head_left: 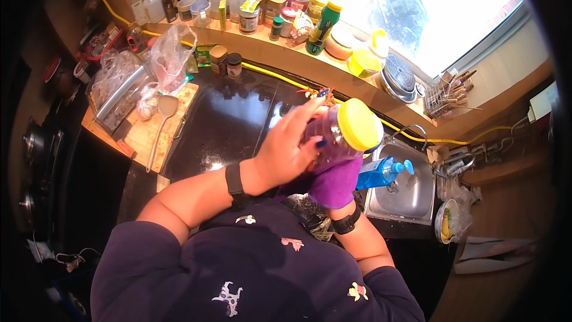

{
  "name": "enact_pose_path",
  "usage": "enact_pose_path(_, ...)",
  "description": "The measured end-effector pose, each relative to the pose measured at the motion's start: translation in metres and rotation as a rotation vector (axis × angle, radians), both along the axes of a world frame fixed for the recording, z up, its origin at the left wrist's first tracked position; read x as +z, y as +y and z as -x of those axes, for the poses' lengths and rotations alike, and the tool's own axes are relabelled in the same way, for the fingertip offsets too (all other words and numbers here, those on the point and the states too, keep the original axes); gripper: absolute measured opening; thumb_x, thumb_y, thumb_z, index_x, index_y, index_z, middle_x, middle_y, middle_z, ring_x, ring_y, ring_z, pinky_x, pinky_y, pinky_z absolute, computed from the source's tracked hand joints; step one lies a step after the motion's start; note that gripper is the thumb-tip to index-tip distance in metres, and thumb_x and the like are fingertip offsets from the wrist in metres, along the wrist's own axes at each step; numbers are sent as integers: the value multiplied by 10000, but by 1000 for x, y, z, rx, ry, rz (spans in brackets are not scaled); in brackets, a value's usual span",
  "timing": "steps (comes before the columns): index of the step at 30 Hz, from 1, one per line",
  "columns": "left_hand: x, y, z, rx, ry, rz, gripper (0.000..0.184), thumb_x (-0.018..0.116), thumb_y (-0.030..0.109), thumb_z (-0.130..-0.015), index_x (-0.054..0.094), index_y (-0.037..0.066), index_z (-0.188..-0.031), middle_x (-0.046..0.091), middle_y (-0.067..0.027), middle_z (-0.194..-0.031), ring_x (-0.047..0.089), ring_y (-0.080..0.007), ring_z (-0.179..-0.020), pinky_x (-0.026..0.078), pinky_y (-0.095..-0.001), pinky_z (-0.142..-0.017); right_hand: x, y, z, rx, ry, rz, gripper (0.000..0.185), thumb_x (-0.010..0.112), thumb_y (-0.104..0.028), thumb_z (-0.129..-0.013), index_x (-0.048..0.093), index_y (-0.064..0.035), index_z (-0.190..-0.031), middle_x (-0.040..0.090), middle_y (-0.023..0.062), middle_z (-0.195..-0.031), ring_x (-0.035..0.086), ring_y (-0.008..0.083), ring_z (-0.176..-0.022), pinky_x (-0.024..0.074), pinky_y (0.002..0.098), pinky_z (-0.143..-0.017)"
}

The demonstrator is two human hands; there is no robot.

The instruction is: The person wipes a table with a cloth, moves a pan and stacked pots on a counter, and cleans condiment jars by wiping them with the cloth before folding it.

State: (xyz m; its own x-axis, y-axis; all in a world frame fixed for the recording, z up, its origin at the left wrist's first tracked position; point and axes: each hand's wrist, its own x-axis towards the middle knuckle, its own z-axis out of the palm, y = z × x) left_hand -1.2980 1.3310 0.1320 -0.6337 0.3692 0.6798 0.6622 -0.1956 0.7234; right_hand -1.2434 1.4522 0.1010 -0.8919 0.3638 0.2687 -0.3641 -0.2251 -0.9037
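Note:
A clear plastic jar (pixel 326 137) with a yellow lid (pixel 359 124) is held tilted above the dark counter, its lid toward the right. My left hand (pixel 286 146) grips the jar from its left side, fingers over the top and thumb across the front. Under the jar is a purple cloth (pixel 338 185), which covers my right hand; its fingers are hidden, and only the wrist with a dark band shows below the cloth. Just right of the cloth, a blue pump bottle (pixel 379 173) stands out over the sink's left edge.
A steel sink (pixel 411 200) lies at the right. On the left, a cutting board (pixel 185 104) bears a spatula (pixel 167 107) and plastic bags. Jars and bottles line the window sill (pixel 238 39). A yellow hose (pixel 268 73) runs along the counter's back.

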Motion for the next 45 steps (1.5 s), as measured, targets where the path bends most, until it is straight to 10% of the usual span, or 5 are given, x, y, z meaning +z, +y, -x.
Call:
enact_pose_path(9, 0, 1, -12, -33, 4, 59, 959, 848, 294, -568, 313, 18, -1314, 454, -180, -1247, 435, -325, -1173, 334, -408, -999, 7, 3, -15, 316, -82, 653, 452, 461, -278, -930, 357, -68, -1316, 438, 99, -1306, 468, 241, -1177, 417, 381, -970)
enact_pose_path(24, -20, -2, 0, -45, 402, 65, 825, 816, 373, -596, 424, 17, -1229, 504, -173, -1177, 480, -358, -1093, 310, -514, -985, -3, 35, -15, -188, 171, -1953, 360, 563, -168, -809, 525, -57, -1149, 576, 91, -1041, 565, 257, -945, 462, 335, -825)
enact_pose_path(35, -59, -4, 36, -50, 172, 177, 891, 813, 340, -608, 328, 41, -1293, 458, -170, -1261, 454, -351, -1152, 336, -443, -996, -138, 84, 54, 123, -264, -1407, 351, 485, -165, -886, 451, -55, -1218, 510, 84, -1209, 484, 198, -1113, 391, 285, -945)
enact_pose_path(38, -63, -12, 60, 108, -7, 304, 966, 825, 343, -579, 297, 42, -1330, 446, -184, -1266, 434, -355, -1169, 326, -432, -1005, -141, 87, 68, 72, -213, -1764, 494, 703, -263, -632, 470, -79, -1027, 565, 52, -997, 545, 209, -927, 435, 299, -830)
enact_pose_path(45, -166, -14, 181, 522, -281, 574, 871, 804, 259, -569, 355, 118, -1302, 508, -168, -1151, 452, -339, -1118, 366, -421, -951, -130, 87, 59, 211, -624, -758, 686, 861, -243, -432, 510, -104, -1004, 607, 29, -855, 585, 156, -831, 463, 283, -756)
